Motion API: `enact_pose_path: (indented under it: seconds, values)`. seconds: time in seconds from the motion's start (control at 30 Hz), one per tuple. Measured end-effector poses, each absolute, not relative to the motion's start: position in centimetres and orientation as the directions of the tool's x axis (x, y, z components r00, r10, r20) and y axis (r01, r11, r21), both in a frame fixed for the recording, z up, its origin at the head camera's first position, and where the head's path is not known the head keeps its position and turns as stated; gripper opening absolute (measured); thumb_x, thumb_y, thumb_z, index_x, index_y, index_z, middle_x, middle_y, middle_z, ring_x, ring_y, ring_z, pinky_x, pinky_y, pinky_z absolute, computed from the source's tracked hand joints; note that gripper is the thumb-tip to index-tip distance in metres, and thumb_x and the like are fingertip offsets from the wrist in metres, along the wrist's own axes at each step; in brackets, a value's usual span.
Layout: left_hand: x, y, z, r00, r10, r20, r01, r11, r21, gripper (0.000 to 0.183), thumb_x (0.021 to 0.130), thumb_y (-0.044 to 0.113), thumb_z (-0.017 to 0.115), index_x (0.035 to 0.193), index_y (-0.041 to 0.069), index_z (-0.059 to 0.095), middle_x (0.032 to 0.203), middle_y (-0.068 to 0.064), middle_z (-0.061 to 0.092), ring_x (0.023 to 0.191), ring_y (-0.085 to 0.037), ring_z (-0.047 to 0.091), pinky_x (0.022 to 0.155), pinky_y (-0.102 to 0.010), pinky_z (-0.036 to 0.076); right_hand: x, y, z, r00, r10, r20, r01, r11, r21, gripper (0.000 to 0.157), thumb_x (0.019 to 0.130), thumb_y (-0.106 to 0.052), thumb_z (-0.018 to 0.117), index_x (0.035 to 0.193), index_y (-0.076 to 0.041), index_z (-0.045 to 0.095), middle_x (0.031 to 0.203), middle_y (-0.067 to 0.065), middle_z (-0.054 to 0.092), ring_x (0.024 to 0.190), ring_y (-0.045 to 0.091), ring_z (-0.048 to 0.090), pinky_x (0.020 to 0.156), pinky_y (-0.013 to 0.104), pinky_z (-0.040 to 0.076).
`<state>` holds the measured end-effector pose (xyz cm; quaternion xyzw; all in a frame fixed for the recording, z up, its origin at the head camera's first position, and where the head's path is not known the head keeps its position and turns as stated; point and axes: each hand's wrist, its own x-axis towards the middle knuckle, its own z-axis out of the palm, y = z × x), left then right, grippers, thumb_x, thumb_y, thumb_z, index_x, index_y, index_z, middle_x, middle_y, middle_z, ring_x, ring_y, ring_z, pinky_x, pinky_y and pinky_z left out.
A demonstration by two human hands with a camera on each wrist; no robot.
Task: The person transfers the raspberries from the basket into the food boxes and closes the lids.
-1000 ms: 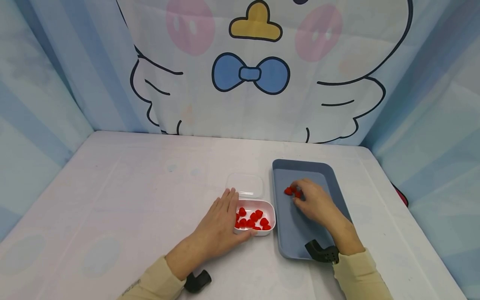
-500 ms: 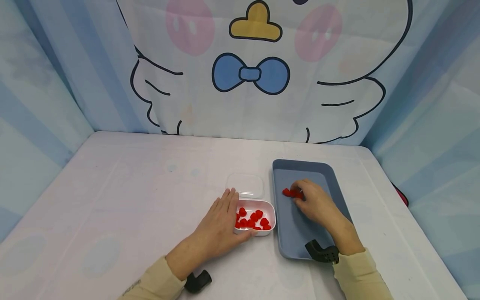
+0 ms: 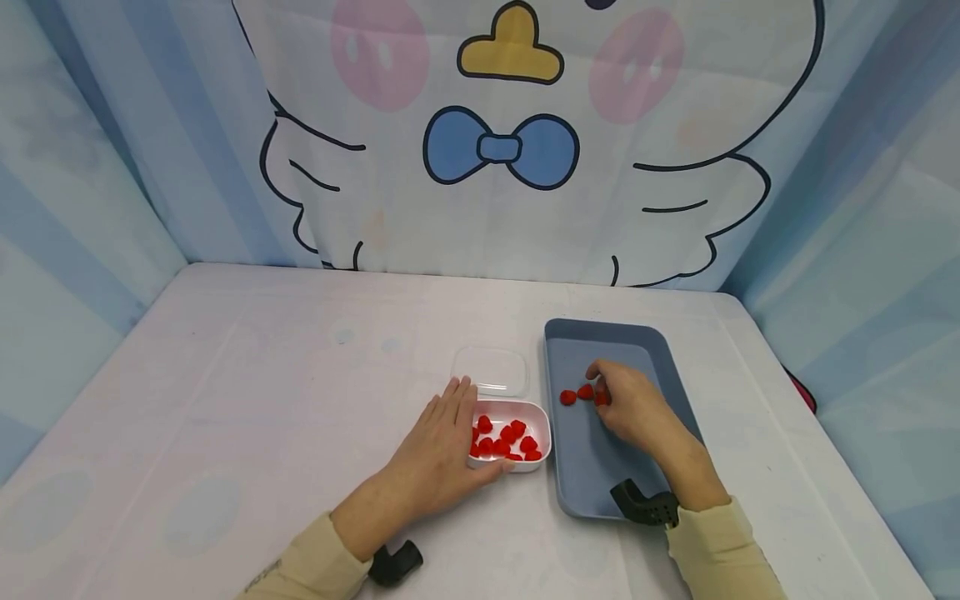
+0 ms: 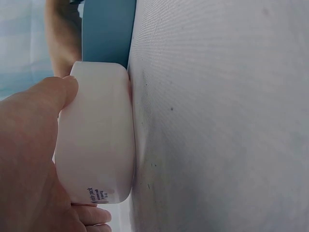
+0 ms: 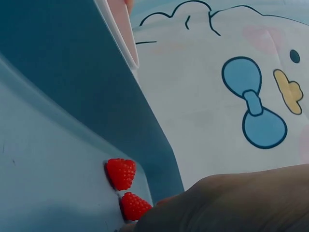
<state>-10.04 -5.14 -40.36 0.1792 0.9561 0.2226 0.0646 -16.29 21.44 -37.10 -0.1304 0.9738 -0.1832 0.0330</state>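
Note:
A small white box point(image 3: 542, 437) holds several red berry pieces point(image 3: 508, 440). My left hand point(image 3: 448, 437) grips the box from its left side, fingers along the wall and thumb on the near edge; in the left wrist view the thumb point(image 4: 53, 94) presses the white box point(image 4: 96, 135). My right hand point(image 3: 617, 398) is inside the blue tray point(image 3: 600, 475), fingers curled, pinching a red berry point(image 3: 600, 399). Two more berries point(image 3: 567, 397) lie just left of the fingertips. The right wrist view shows these berries point(image 5: 121, 173) on the tray floor point(image 5: 43, 164), the nearer one against my fingers.
A clear lid point(image 3: 491, 370) lies flat behind the white box. The tray touches the box's right side. A cartoon-print curtain point(image 3: 510, 142) walls in the white table point(image 3: 225, 400) at the back and both sides. The table's right edge point(image 3: 840, 467) runs close to the tray.
My right hand has drawn the berries a little nearer and leftward across the tray, and they have spread apart. The left hand and box have not moved.

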Motion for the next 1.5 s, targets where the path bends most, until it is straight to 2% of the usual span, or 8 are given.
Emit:
enact_pose_path:
  seconds: [0.27, 0.6, 0.83, 1.27, 1.5]
  values:
    - [-10.1, -5.1, -40.3, -0.927, 0.373, -0.047, 0.314, 0.837, 0.448, 0.103, 0.082, 0.059, 0.069, 0.156, 0.005, 0.021, 0.164, -0.014, 0.024, 0.153, -0.033, 0.019, 0.122, -0.053, 0.026, -16.3, 21.5, -37.1, -0.967, -0.249, -0.051, -0.211, 0.898, -0.385, 0.031, 0.083, 0.011, 0.062, 0.113, 0.003, 0.059, 0.088, 0.011, 0.062, 0.078, 0.023, 0.056, 0.071, 0.039, 0.051]
    - [-10.0, -5.2, -40.4, -0.927, 0.372, -0.053, 0.312, 0.840, 0.445, 0.104, 0.083, 0.059, 0.068, 0.157, 0.005, 0.020, 0.164, -0.013, 0.023, 0.153, -0.033, 0.018, 0.122, -0.052, 0.026, -16.2, 21.5, -37.0, -0.967, -0.256, 0.007, -0.239, 0.895, -0.377, 0.028, 0.083, 0.010, 0.064, 0.109, 0.002, 0.063, 0.090, 0.013, 0.063, 0.079, 0.024, 0.056, 0.070, 0.040, 0.052]
    - [-10.2, -5.1, -40.4, -0.926, 0.374, -0.047, 0.316, 0.838, 0.445, 0.104, 0.082, 0.060, 0.068, 0.156, 0.004, 0.021, 0.164, -0.014, 0.024, 0.153, -0.033, 0.019, 0.122, -0.052, 0.024, -16.0, 21.3, -36.6, -0.954, -0.290, 0.081, -0.298, 0.871, -0.392, 0.026, 0.081, 0.010, 0.066, 0.104, 0.000, 0.066, 0.099, 0.015, 0.067, 0.086, 0.027, 0.061, 0.075, 0.044, 0.056]
    - [-10.1, -5.2, -40.3, -0.927, 0.371, -0.046, 0.314, 0.839, 0.444, 0.103, 0.083, 0.059, 0.068, 0.156, 0.004, 0.021, 0.164, -0.014, 0.024, 0.153, -0.033, 0.019, 0.122, -0.052, 0.025, -15.5, 20.3, -36.3, -0.904, -0.382, 0.194, -0.428, 0.821, -0.377, 0.022, 0.080, 0.009, 0.071, 0.098, -0.004, 0.069, 0.094, 0.008, 0.066, 0.083, 0.022, 0.063, 0.074, 0.039, 0.058]
    - [-10.0, -5.3, -40.4, -0.926, 0.373, -0.051, 0.313, 0.839, 0.445, 0.104, 0.082, 0.060, 0.069, 0.157, 0.005, 0.020, 0.164, -0.013, 0.024, 0.153, -0.033, 0.018, 0.122, -0.052, 0.026, -15.2, 19.7, -36.2, -0.899, -0.401, 0.179, -0.439, 0.821, -0.365, 0.021, 0.080, 0.005, 0.071, 0.098, -0.004, 0.069, 0.095, 0.006, 0.065, 0.082, 0.019, 0.061, 0.072, 0.035, 0.057]
